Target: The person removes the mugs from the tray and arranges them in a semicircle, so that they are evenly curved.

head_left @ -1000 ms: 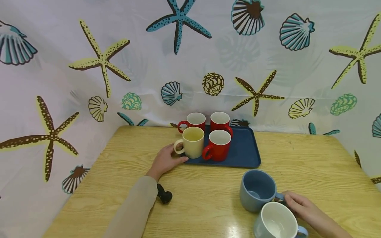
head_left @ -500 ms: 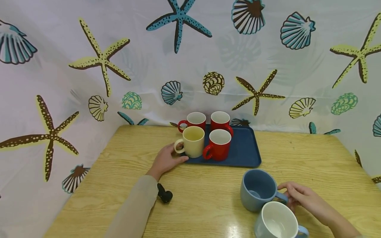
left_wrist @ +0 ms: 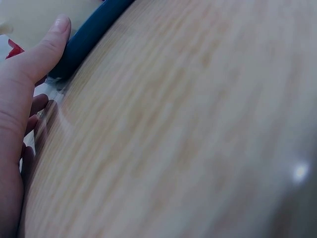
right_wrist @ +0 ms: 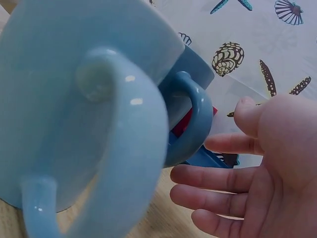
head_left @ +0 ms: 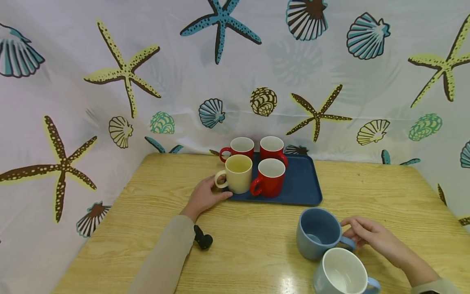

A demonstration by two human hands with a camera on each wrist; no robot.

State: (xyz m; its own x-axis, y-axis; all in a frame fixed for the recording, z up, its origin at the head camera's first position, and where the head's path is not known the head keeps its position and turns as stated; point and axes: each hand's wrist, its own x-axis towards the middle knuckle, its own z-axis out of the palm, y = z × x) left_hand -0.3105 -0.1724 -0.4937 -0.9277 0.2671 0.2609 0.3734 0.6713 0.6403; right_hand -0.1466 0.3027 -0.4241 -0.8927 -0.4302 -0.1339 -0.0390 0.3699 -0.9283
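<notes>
My left hand (head_left: 205, 199) grips the near left corner of a dark blue tray (head_left: 300, 181). In the left wrist view the thumb lies along the tray rim (left_wrist: 86, 42), with the fingers curled lower down. A cream mug (head_left: 240, 181) stands on the tray beside that hand, its handle over the fingers. To the right, my right hand (head_left: 376, 239) has its fingers loosely extended by the handle of a blue mug (head_left: 310, 249). A gap shows between fingertips and handle in the right wrist view. A pale blue mug (right_wrist: 54, 99) with a white inside stands just in front of the blue one.
Beside the cream mug, a red mug (head_left: 271, 183) sits on the tray, with two more red mugs (head_left: 242, 145) behind. A small black object (head_left: 203, 241) is at the left wrist. A cloth (head_left: 235, 81) printed with shells and starfish hangs behind the wooden table (head_left: 253, 245).
My right hand has let go of the blue mug's handle and moved slightly away from it, farther back on the table. The left hand and the mugs stay in place.
</notes>
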